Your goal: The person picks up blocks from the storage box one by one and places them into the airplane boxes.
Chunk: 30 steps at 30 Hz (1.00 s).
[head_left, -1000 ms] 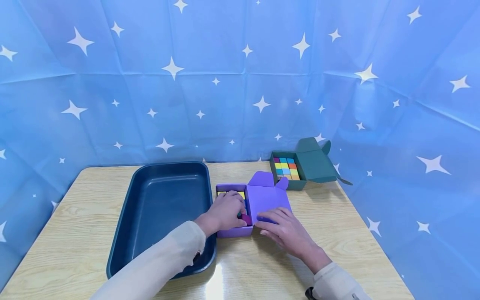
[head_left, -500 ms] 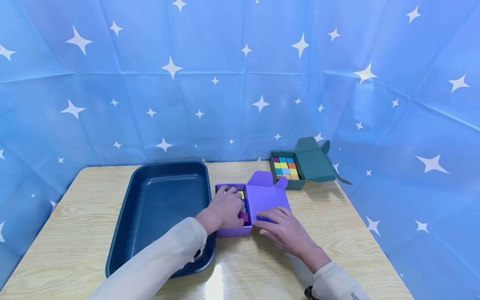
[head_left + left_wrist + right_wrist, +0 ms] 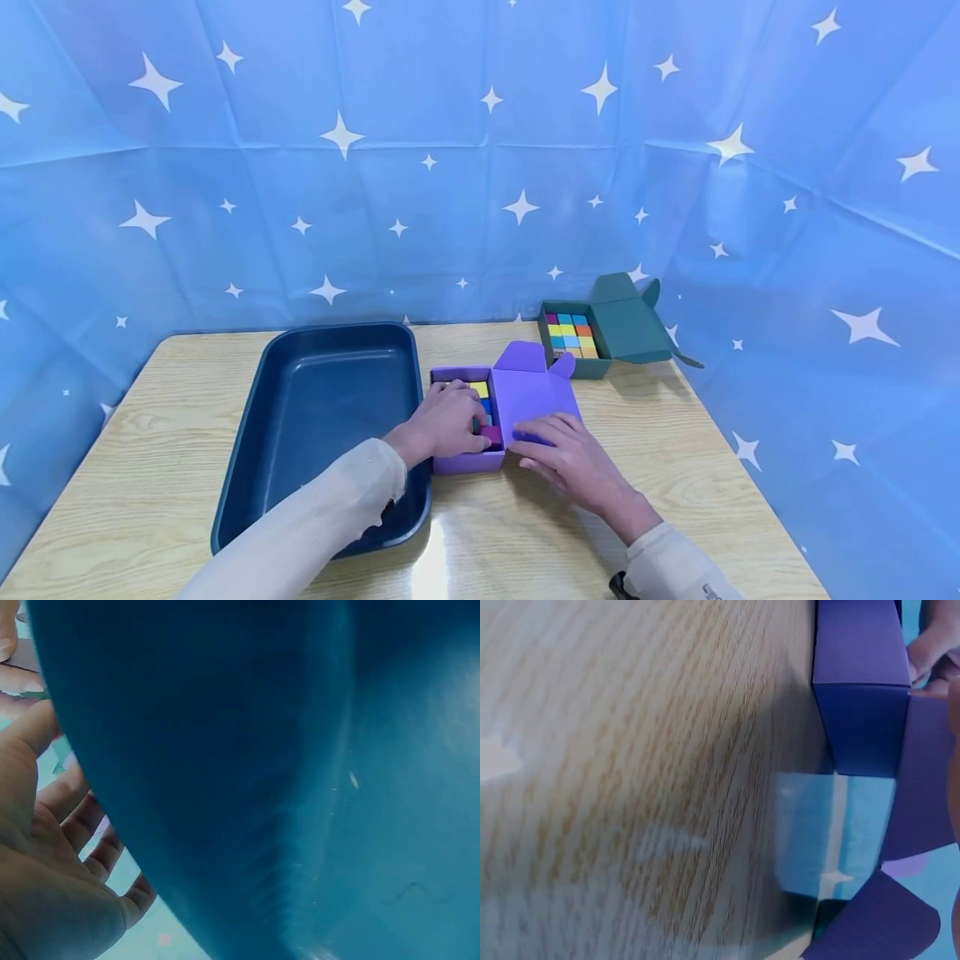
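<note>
An open purple box (image 3: 469, 465) with colourful blocks in it stands mid-table, its lid (image 3: 528, 396) folded out to the right. The left hand (image 3: 444, 423) reaches into it from above with bent fingers. A magenta block (image 3: 491, 437) lies in the near right corner beside the thumb, and a dark green block (image 3: 476, 426) shows partly between thumb and fingers. Whether it is gripped is hidden. In the left wrist view the tray's wall covers part of the left hand (image 3: 56, 847). The right hand (image 3: 567, 462) rests on the lid's near part, fingers relaxed.
A dark blue tray (image 3: 345, 375) stands left of the purple box, under the left forearm. Behind on the right is an open green box (image 3: 576, 367) with several coloured blocks, its lid (image 3: 637, 327) folded out rightward. A blue starry curtain (image 3: 450, 167) borders the wooden table (image 3: 645, 467).
The left hand shifts slightly within the purple box, so the yellow and blue blocks at its right side show more. The right hand stays put on the lid.
</note>
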Each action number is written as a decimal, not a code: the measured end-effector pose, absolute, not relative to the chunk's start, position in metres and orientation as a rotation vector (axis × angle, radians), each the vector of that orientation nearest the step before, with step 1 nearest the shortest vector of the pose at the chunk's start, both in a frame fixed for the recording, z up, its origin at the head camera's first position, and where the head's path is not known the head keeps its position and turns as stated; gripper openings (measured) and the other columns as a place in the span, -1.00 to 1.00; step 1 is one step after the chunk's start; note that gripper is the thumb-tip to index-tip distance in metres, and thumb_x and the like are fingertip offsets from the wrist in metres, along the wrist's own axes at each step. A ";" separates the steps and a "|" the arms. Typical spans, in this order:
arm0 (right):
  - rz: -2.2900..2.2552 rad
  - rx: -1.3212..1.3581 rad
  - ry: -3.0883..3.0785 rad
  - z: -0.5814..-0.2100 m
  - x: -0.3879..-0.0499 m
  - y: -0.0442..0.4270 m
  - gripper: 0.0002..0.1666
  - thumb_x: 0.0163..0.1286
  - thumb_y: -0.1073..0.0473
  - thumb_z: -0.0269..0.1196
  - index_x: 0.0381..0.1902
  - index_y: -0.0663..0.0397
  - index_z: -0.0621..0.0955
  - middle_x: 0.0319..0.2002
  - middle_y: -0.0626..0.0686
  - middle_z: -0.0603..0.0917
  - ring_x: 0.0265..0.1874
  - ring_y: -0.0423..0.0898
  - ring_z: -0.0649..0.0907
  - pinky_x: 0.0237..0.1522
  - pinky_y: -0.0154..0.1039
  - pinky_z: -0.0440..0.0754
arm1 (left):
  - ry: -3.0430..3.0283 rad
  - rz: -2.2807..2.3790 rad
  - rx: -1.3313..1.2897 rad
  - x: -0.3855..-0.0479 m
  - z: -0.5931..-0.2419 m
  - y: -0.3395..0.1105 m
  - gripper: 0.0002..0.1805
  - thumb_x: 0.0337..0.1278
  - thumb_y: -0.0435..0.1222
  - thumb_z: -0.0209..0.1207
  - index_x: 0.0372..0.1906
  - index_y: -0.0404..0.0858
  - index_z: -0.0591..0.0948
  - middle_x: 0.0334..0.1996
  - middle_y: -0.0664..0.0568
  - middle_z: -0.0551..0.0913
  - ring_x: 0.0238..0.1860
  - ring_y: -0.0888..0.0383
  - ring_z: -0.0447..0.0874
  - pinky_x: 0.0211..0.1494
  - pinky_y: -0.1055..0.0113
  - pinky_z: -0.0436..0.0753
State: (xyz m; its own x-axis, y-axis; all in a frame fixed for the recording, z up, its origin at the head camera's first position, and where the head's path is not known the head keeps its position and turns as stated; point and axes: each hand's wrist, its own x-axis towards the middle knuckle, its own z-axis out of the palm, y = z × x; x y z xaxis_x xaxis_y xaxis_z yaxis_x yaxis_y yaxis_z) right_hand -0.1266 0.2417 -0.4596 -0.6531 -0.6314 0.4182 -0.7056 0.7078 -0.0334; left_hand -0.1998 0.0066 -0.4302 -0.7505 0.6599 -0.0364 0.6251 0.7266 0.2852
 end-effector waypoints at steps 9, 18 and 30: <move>0.258 1.022 -2.582 -0.459 -0.126 0.241 -0.65 0.47 -0.12 0.10 0.12 -0.35 0.65 0.11 -0.18 0.67 0.11 -0.22 0.61 0.20 -0.11 0.52 | 2.886 0.117 1.113 -0.197 -0.433 0.010 -0.83 0.06 -0.01 0.34 -0.36 0.01 0.79 -0.15 0.16 0.72 0.18 0.05 0.48 0.41 -0.03 0.36; 0.258 1.028 -2.565 -0.459 -0.126 0.241 -0.66 0.45 -0.10 0.13 0.11 -0.33 0.66 0.10 -0.17 0.68 0.10 -0.20 0.61 0.18 -0.10 0.53 | 2.879 0.124 1.034 -0.202 -0.423 0.002 -0.77 0.09 0.02 0.33 -0.24 0.01 0.78 -0.03 0.13 0.69 0.21 0.05 0.45 0.41 -0.03 0.35; 0.215 0.976 -2.634 -0.453 -0.121 0.237 -0.63 0.39 -0.11 0.22 0.12 -0.32 0.65 0.11 -0.16 0.67 0.12 -0.17 0.60 0.21 -0.06 0.53 | 3.112 0.328 0.701 -0.232 -0.401 -0.113 -0.54 0.20 -0.02 0.24 0.14 -0.14 0.62 0.25 -0.12 0.55 0.43 -0.18 0.27 0.43 -0.22 0.25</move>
